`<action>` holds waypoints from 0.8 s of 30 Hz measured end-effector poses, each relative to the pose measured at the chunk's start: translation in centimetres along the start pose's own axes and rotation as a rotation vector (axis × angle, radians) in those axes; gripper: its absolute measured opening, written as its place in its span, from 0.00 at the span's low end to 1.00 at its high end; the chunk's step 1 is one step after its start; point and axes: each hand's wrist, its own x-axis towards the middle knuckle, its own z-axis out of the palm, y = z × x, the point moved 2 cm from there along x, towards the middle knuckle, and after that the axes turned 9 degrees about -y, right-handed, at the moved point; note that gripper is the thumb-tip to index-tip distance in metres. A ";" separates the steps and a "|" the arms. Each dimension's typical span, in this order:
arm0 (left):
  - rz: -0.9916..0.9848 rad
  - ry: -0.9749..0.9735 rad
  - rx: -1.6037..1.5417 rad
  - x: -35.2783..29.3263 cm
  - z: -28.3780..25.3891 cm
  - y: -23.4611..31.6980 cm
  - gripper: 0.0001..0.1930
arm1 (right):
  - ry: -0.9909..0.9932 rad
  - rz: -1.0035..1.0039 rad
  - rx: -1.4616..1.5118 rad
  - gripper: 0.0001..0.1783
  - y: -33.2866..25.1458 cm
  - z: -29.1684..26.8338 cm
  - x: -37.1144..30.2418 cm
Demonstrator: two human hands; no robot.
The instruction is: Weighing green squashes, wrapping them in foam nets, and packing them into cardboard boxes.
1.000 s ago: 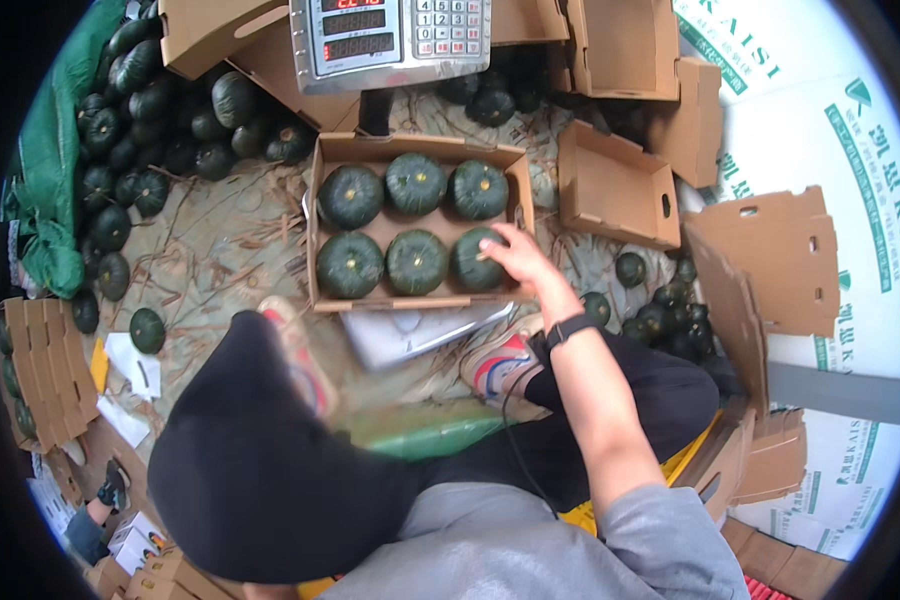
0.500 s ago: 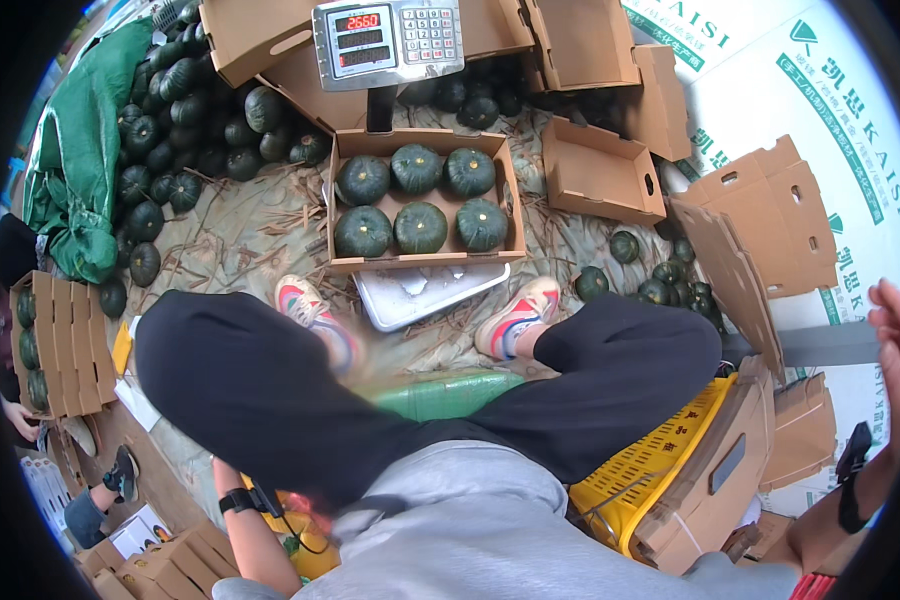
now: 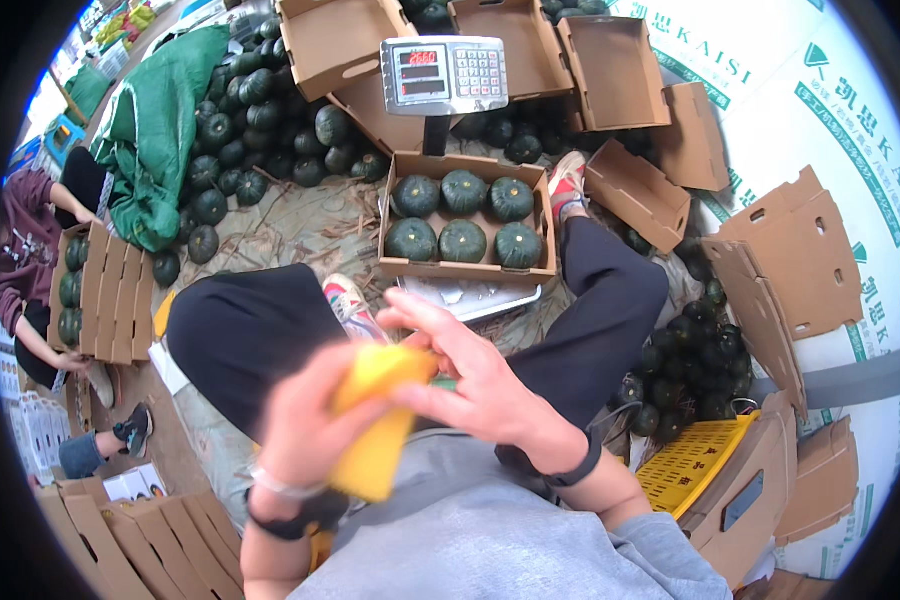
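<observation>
My left hand, blurred by motion, is closed around a yellow cloth with a zigzag edge, held up over my lap. At the cloth's upper right, my right hand has its thumb and some fingers closed on it, while a forefinger sticks out. Beyond both hands an open cardboard box holds two rows of dark green squashes. This box rests on the white tray of a scale, whose display unit stands behind it.
Loose squashes are heaped at the far left beside a green sheet. Empty cardboard boxes lie at the back and right. A yellow crate stands by my right side. Another person handles a filled box at the left.
Both my hands have come from my sides to the middle, now with the yellow cloth. My right foot has moved forward beside the box. The view has shifted, showing more of the left.
</observation>
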 end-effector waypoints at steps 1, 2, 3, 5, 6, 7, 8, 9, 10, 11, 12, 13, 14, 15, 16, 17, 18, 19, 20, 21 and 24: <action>-0.015 -0.081 -0.094 1.2 2.0 -1.3 0.21 | -0.029 -0.042 -0.287 0.26 0.3 -1.0 0.1; 0.014 -0.068 -0.312 1.8 3.7 -3.4 0.23 | -0.007 -0.034 -0.333 0.20 1.5 -1.7 -0.1; -0.037 -0.008 -0.543 2.0 4.8 -3.9 0.20 | 0.066 0.040 -0.311 0.18 2.5 -2.0 -0.2; -0.173 0.029 -0.756 2.7 6.9 -5.5 0.16 | 0.229 0.130 -0.353 0.14 5.3 -3.4 -1.4; -0.209 -0.108 -0.681 3.1 7.3 -7.4 0.16 | 0.230 0.145 -0.333 0.14 6.8 -3.9 -2.0; -0.277 -0.127 -0.699 3.5 8.2 -8.6 0.14 | 0.302 0.118 -0.454 0.14 7.9 -4.4 -2.6; -0.348 -0.151 -0.720 4.0 8.8 -9.3 0.13 | 0.375 0.096 -0.578 0.13 9.0 -4.7 -3.1; -0.378 -0.160 -0.721 4.7 9.2 -9.8 0.13 | 0.425 0.097 -0.541 0.12 9.9 -4.8 -3.6; -0.418 -0.202 -0.637 5.6 9.5 -10.2 0.12 | 0.428 0.123 -0.526 0.12 10.5 -5.1 -3.8; -0.458 -0.244 -0.551 6.4 9.7 -10.4 0.11 | 0.483 0.110 -0.520 0.12 10.7 -5.5 -3.8; -0.484 -0.252 -0.550 7.1 9.9 -10.4 0.11 | 0.537 0.097 -0.516 0.11 10.9 -6.0 -3.9; -0.471 -0.289 -0.523 7.8 10.0 -10.2 0.11 | 0.571 0.097 -0.557 0.10 11.0 -6.4 -4.1; -0.450 -0.324 -0.499 8.6 10.2 -10.1 0.11 | 0.562 0.126 -0.571 0.09 10.9 -7.3 -4.0; -0.440 -0.339 -0.533 9.2 10.6 -10.4 0.12 | 0.540 0.212 -0.355 0.08 12.2 -8.2 -4.3; -0.454 -0.340 -0.536 9.6 10.7 -10.7 0.12 | 0.514 0.294 -0.138 0.08 13.5 -8.7 -4.5; -0.428 -0.303 -0.496 10.2 10.8 -10.9 0.12 | 0.608 0.393 0.331 0.08 13.7 -9.2 -4.2; -0.402 -0.263 -0.456 10.8 10.7 -10.9 0.12 | 0.569 0.454 0.471 0.10 14.8 -10.1 -4.5; -0.488 -0.232 -0.494 11.2 10.4 -10.9 0.12 | 0.484 0.498 0.627 0.12 15.4 -10.7 -4.8; -0.487 -0.200 -0.492 11.7 10.2 -10.9 0.12 | 0.399 0.541 0.780 0.14 16.0 -11.1 -4.9; -0.589 -0.155 -0.795 11.9 9.9 -10.8 0.12 | 0.405 0.561 0.786 0.14 15.8 -11.2 -4.6; -0.603 -0.116 -1.362 12.0 8.4 -12.0 0.17 | 0.005 0.616 0.804 0.24 14.2 -11.1 -2.1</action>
